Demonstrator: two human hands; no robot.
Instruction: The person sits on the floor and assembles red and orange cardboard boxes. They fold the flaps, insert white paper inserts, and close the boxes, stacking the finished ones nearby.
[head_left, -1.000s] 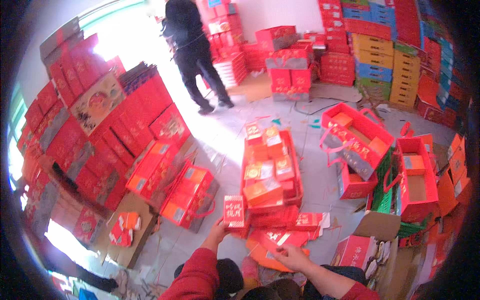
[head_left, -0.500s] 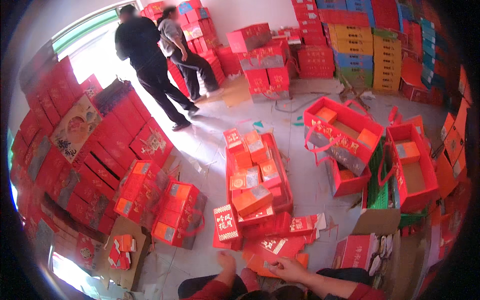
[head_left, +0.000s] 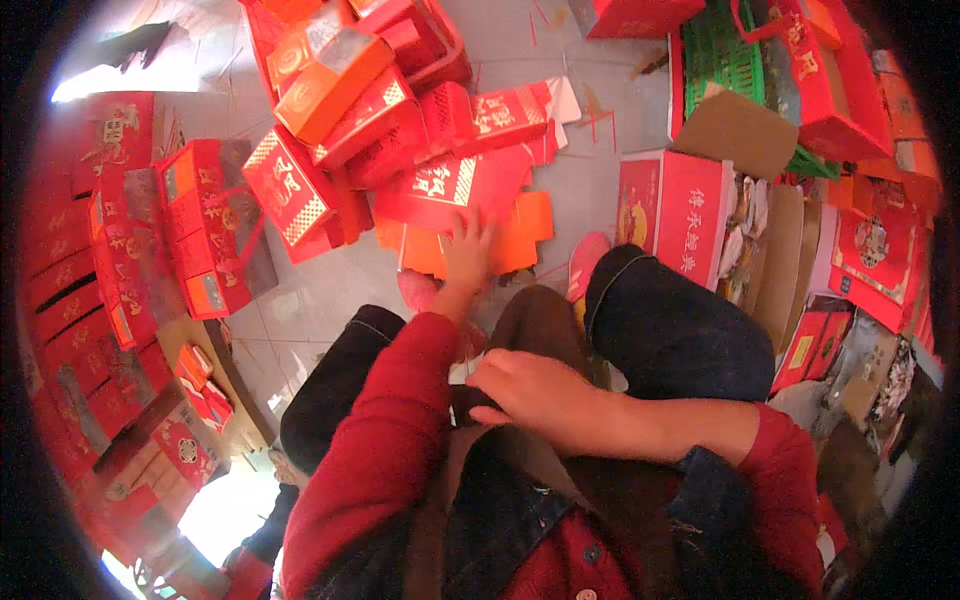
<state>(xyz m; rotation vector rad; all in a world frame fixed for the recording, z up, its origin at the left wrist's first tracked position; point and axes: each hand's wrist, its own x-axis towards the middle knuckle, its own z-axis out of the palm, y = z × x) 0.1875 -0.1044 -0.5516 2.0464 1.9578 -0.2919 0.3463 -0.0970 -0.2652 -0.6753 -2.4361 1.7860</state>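
Observation:
My left hand (head_left: 468,255) reaches forward with its fingers spread, touching the near edge of a flat red printed carton (head_left: 440,190). Beneath that carton and around my fingers lie flat orange card pieces (head_left: 520,235). Drawn back over my lap, my right hand (head_left: 525,385) holds nothing that I can see, its thumb apart from the fingers. It is nearest to the brown apron (head_left: 540,325) between my knees. Just beyond my left hand, a red patterned box (head_left: 290,190) and an orange box (head_left: 335,85) rest in a heap of small boxes.
A red tray (head_left: 445,65) holds part of the heap. Red gift boxes with handles (head_left: 205,230) stand at left. At right are an open carton with a red side (head_left: 690,215), a green crate (head_left: 720,60) and an open red gift box (head_left: 825,85). Scraps litter the floor.
The view has tilted down toward my lap, and the two standing people no longer show. My left hand has moved forward to the red carton; my right hand has drawn back from it.

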